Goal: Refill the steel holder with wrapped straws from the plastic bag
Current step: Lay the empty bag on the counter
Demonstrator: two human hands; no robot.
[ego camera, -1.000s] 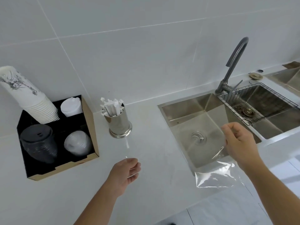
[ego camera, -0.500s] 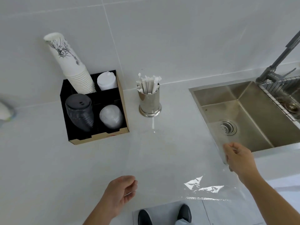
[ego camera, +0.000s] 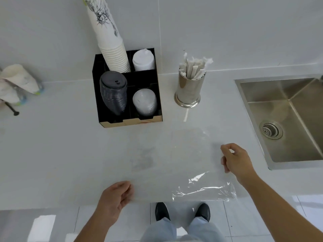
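The steel holder (ego camera: 189,89) stands upright on the counter by the wall, filled with wrapped straws (ego camera: 194,67) that stick out of its top. A clear plastic bag (ego camera: 185,165) is stretched flat over the counter's front part, and nothing shows inside it. My left hand (ego camera: 115,196) pinches the bag's near left edge. My right hand (ego camera: 234,158) pinches its right edge. A single wrapped straw (ego camera: 186,115) lies on the counter just in front of the holder.
A black organiser box (ego camera: 157,95) left of the holder holds stacked paper cups (ego camera: 108,37), dark lids and clear lids. A steel sink (ego camera: 286,119) is sunk into the counter at right. More cups (ego camera: 17,84) lie at far left. My feet show below the counter edge.
The view has swung left and down. Both hands moved left with the bag, away from the sink, and the bag now lies spread over the counter.
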